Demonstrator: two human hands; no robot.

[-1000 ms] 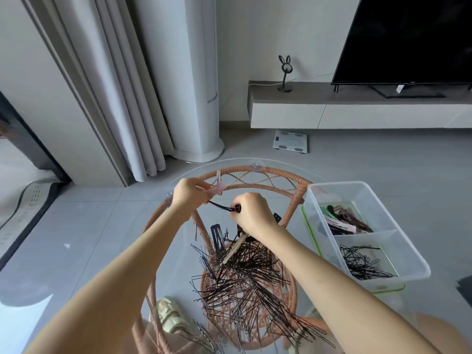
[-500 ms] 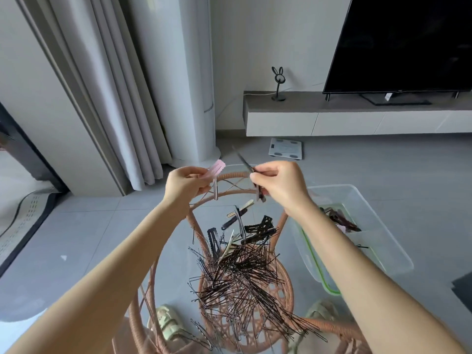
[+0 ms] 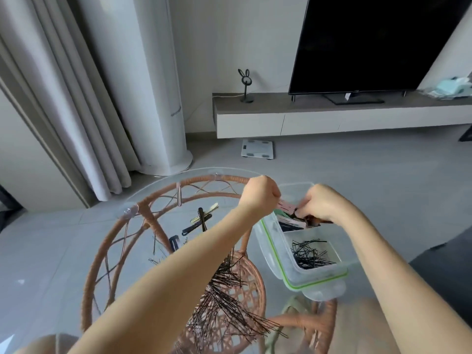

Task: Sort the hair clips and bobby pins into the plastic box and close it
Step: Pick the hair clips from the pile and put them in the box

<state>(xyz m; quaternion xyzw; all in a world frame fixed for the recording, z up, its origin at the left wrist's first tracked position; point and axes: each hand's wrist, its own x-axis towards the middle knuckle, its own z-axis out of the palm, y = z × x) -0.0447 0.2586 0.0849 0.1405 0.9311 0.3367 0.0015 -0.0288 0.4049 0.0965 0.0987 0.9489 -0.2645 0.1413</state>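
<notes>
A clear plastic box [image 3: 273,254] with a green seal stands at the right of a round glass table. Its near compartment holds black bobby pins [image 3: 310,254]; the far one holds hair clips, mostly hidden by my hands. My left hand [image 3: 259,194] is shut on a pink hair clip [image 3: 286,206] over the far compartment. My right hand [image 3: 320,205] is closed on dark clips [image 3: 313,221] beside it. A big heap of bobby pins [image 3: 227,302] and several loose clips [image 3: 201,218] lie on the glass.
The glass top [image 3: 143,195] rests on a rattan frame [image 3: 145,213]. Beyond it are grey floor tiles, a bathroom scale [image 3: 258,148], a white column, curtains, and a low TV cabinet [image 3: 332,116] with a television.
Both hands have swung right from above the table's middle to over the box's far compartment, carrying the pink clip and the dark clips. The view turned right with them.
</notes>
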